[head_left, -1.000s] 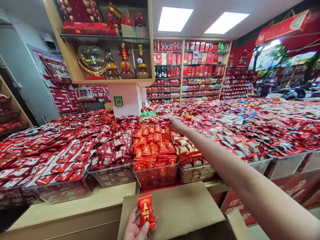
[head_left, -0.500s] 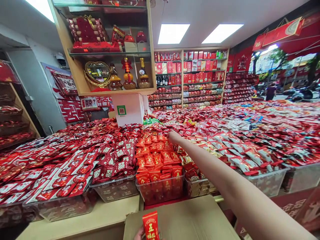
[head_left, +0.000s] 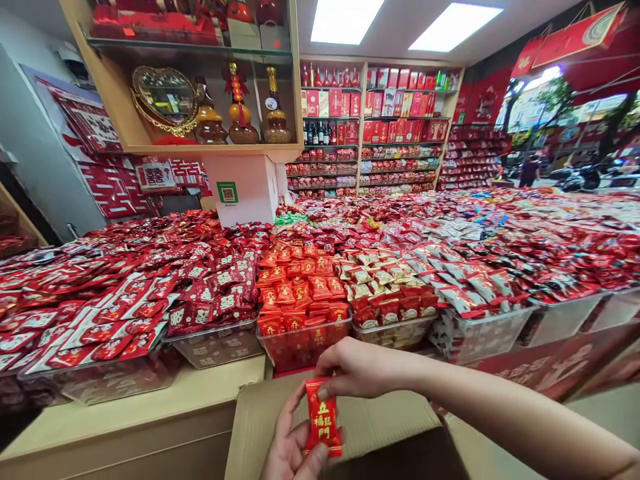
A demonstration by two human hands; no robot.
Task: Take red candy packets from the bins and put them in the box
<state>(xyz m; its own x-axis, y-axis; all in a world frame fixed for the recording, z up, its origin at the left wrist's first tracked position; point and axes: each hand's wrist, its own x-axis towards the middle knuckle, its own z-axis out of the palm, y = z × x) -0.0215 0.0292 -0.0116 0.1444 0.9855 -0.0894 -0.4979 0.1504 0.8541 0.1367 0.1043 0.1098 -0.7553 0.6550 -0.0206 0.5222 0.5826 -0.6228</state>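
Observation:
A small red candy packet (head_left: 324,421) with gold lettering is upright in front of me, above a cardboard box (head_left: 253,417). My left hand (head_left: 287,448) grips it from below, its thumb at the bottom edge. My right hand (head_left: 357,368) reaches in from the right and is closed at the packet's top, thumb on its front. Whether a second packet lies behind it is hidden. Just beyond my hands stands a clear bin (head_left: 300,350) heaped with red packets (head_left: 301,293) that look alike.
Clear bins of maroon packets (head_left: 220,293) and cream-and-red packets (head_left: 385,287) flank the red ones. A yellowish ledge (head_left: 150,407) runs along the front left. Above the counter at left hangs a wooden display shelf (head_left: 210,150) with gourd bottles. Stocked shelves (head_left: 363,127) line the back.
My right hand has come back from the pile of red packets to the packet in my left hand. The left hand has risen with its packet, and the view has tipped down.

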